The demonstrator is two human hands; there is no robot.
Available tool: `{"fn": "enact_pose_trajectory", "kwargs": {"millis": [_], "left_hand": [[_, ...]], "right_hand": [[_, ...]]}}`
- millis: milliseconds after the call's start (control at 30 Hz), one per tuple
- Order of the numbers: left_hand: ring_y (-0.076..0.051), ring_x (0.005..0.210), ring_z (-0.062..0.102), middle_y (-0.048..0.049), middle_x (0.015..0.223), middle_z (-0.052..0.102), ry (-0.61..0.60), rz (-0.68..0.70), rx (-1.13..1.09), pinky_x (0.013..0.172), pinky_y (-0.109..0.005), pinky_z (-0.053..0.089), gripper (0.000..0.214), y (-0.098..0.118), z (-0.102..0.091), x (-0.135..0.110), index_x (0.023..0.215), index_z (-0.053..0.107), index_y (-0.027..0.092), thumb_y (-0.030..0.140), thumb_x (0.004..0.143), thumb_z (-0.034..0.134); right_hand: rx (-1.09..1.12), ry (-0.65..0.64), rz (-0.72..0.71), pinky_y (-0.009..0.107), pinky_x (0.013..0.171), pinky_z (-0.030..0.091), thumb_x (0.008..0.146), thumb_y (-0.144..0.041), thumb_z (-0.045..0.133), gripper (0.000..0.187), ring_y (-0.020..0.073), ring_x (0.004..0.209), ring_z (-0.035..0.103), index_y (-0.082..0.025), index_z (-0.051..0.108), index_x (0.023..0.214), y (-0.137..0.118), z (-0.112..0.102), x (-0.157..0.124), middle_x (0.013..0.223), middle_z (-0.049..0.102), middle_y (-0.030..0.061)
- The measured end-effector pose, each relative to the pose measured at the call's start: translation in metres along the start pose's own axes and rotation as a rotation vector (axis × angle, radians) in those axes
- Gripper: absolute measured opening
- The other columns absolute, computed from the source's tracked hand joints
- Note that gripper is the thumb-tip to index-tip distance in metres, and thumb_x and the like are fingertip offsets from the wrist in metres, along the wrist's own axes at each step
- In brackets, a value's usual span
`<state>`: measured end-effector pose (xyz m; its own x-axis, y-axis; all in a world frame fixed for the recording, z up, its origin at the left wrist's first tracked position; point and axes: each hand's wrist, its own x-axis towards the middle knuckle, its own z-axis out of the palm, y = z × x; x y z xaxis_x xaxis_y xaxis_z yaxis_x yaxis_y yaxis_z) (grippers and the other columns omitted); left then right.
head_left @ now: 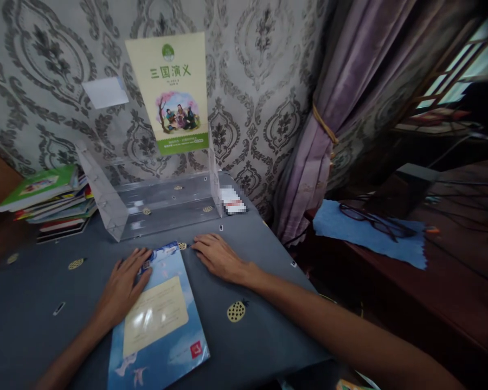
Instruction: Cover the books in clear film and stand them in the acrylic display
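A person sits at a desk [28, 292] covered in a dark slate-blue cloth with small gold pineapples, both bare forearms reaching forward from the bottom of the view. Directly ahead of the person's chest lies a blue book [158, 330], flat and closed, with a cream panel on its cover. Its long axis runs away from the person, the far end leaning slightly to the right.

The left grip [122, 287] is the nearer of the two: the open hand lies palm down on the book's far left corner, its fingers spread and not closing around anything. The right grip [219, 259] is open too, palm down on the cloth, with its fingertips just beside the book's far right corner and not touching it. The book therefore lies under the left hand and to the left of the right hand.

Beyond the book, a clear acrylic stand [166, 208] sits against the wall, with a tall pale green card [166, 92] showing the Chinese title 三国演义 above it. A stack of books [49, 200] lies to its left, and a blurred item [232, 200] lies to its right. The wall has grey damask wallpaper [44, 70]. On the right hang a tied-back purple curtain [309, 135] and, lower down, glasses [374, 222] resting on a blue cloth [337, 230].
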<state>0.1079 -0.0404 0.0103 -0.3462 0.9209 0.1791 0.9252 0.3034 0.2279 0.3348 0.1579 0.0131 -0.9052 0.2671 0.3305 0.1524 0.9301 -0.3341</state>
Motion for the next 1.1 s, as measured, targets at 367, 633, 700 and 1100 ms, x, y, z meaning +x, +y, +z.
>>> {"fn": "enact_pose_trajectory", "kwargs": {"millis": [367,633,700,1100], "left_hand": [[-0.028,0.148,0.037,-0.0092,0.153,0.050,-0.004,0.090,-0.057,0.119,-0.058,0.028,0.049,0.054,0.023,0.047,0.143,0.053,0.025,0.044,0.101,0.037],[-0.028,0.142,0.044,-0.0109,0.148,0.055,0.040,0.149,-0.083,0.117,-0.055,0.033,0.045,0.084,0.036,0.082,0.140,0.056,0.024,0.039,0.099,0.043],[-0.028,0.137,0.049,-0.0106,0.145,0.058,0.064,0.168,-0.071,0.115,-0.053,0.036,0.043,0.089,0.038,0.087,0.137,0.058,0.024,0.039,0.099,0.044],[-0.026,0.118,0.061,-0.0100,0.122,0.071,0.191,0.340,-0.095,0.110,-0.054,0.038,0.031,0.096,0.031,0.083,0.117,0.068,0.022,0.025,0.099,0.043]], "right_hand": [[-0.008,0.067,0.203,0.042,0.102,0.046,0.099,-0.011,0.045,0.030,0.0251,0.118,0.060,-0.016,0.065,0.120,0.002,-0.018,-0.006,0.126,0.066,0.0143],[-0.017,0.153,0.281,0.044,0.107,0.044,0.100,-0.018,0.044,0.033,0.0248,0.129,0.053,-0.017,0.061,0.129,0.028,-0.013,-0.007,0.140,0.057,0.0149],[-0.015,0.182,0.269,0.044,0.108,0.044,0.099,-0.018,0.046,0.033,0.0246,0.129,0.054,-0.016,0.062,0.127,0.035,-0.012,-0.007,0.139,0.059,0.0148],[-0.072,0.015,0.000,0.058,0.117,0.028,0.097,-0.025,0.053,0.037,0.0291,0.136,0.050,-0.013,0.060,0.131,0.024,-0.023,-0.008,0.139,0.060,0.0174]]}}
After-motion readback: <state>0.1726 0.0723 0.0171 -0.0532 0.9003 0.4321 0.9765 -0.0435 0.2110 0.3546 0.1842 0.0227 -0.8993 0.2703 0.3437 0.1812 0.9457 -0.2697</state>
